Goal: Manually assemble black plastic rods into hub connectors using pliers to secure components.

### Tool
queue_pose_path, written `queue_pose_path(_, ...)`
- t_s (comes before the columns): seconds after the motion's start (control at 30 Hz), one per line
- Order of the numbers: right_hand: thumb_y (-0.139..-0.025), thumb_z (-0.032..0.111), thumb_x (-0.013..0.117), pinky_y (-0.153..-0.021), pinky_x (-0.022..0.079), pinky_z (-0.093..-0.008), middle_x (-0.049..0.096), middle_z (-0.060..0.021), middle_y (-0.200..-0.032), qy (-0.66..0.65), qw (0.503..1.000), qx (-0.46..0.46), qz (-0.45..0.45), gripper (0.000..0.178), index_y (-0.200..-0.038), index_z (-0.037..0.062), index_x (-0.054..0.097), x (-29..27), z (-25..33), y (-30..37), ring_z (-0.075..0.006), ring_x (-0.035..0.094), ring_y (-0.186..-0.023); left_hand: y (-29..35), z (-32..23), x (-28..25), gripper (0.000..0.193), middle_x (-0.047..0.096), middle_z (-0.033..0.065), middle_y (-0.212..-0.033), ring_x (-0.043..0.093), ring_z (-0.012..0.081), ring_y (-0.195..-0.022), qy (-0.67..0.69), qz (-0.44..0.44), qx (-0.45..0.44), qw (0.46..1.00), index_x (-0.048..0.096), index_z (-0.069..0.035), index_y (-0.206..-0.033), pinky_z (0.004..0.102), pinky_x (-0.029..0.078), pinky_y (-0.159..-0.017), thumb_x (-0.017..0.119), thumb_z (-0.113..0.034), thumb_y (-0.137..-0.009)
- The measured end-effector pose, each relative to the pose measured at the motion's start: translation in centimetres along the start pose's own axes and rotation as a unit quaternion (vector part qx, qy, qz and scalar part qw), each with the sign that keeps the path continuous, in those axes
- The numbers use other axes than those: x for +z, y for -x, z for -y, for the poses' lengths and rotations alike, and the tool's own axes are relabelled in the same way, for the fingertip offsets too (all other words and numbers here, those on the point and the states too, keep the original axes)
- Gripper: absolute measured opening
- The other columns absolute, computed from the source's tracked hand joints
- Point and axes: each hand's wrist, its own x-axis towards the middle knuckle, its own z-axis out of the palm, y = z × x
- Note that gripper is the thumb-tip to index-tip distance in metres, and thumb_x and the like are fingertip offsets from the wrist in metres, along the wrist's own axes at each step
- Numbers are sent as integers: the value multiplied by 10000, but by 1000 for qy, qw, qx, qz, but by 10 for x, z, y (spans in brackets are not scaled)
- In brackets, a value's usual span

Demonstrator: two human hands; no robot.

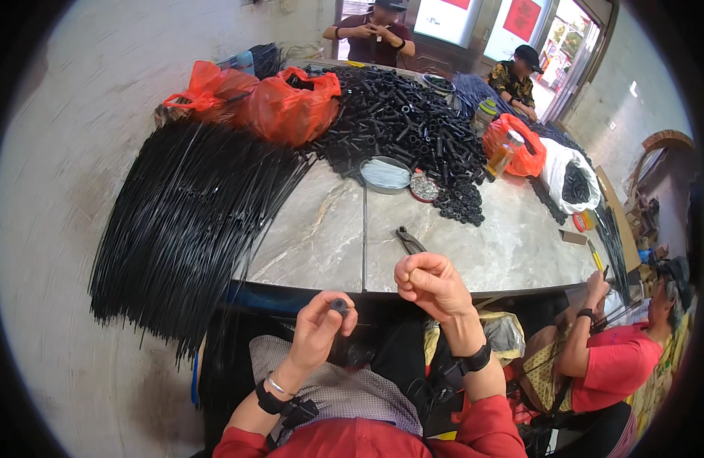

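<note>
My left hand (315, 333) is closed round a short black tubular piece (339, 306), its round hollow end facing up between thumb and fingers. To its right, just over the table's front edge, my right hand (436, 286) is pinched shut, thumb against curled fingers. Whatever lies in that pinch is too small or hidden to make out. Right behind it on the table rest dark-handled pliers (410, 241). Farther back stand a round dish of thin whitish strips (385, 175) and a small red-rimmed dish of tiny metal parts (424, 188).
Long thin black rods (191, 221) overhang the marble-patterned table (314, 229) at left. Black tubular parts (397, 114) are heaped behind, flanked by red plastic bags (294, 107) and a white sack (569, 177). A person in red (615, 359) works close at right; two more people sit at the back.
</note>
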Motion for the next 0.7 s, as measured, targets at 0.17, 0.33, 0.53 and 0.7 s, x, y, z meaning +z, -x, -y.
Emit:
queue_pose_path(0.17, -858, 21, 629, -636, 454, -240, 606, -72, -896, 92, 996, -21, -11, 142, -997, -5, 643, 10, -8, 8, -114, 551, -735, 5, -1, 0, 423, 476, 38, -729, 425, 129, -677, 0, -1, 2, 1000, 516, -19, -1044, 248, 346, -605, 576, -410, -895)
queue_pose_path(0.33, -842, -26, 630, -728, 493, -234, 635, -76, -934, 269, 960, -43, -69, 236, -1074, -30, 586, 34, -18, 22, -110, 603, -823, 2, 4, 5, 395, 481, 31, -726, 430, 123, -683, 8, -23, -6, 1000, 522, -22, -1070, 246, 351, -609, 574, -379, -910)
queue_pose_path(0.53, -808, -40, 651, -708, 503, -235, 645, -63, -892, 439, 883, -140, -85, 310, -1095, -27, 533, 40, -30, 31, -100, 613, -794, 0, 11, 7, 331, 544, 40, -803, 484, 97, -715, 17, 8, -4, 1000, 561, -3, -1128, 229, 416, -639, 581, -264, -926)
queue_pose_path(0.7, -795, -35, 660, -684, 502, -241, 640, -67, -854, 497, 848, -173, -64, 308, -1079, -26, 542, 45, -32, 30, -114, 617, -750, -6, 13, 14, 318, 547, 45, -916, 485, 96, -702, -13, 10, 25, 1000, 597, 18, -1096, 230, 415, -628, 586, -247, -921)
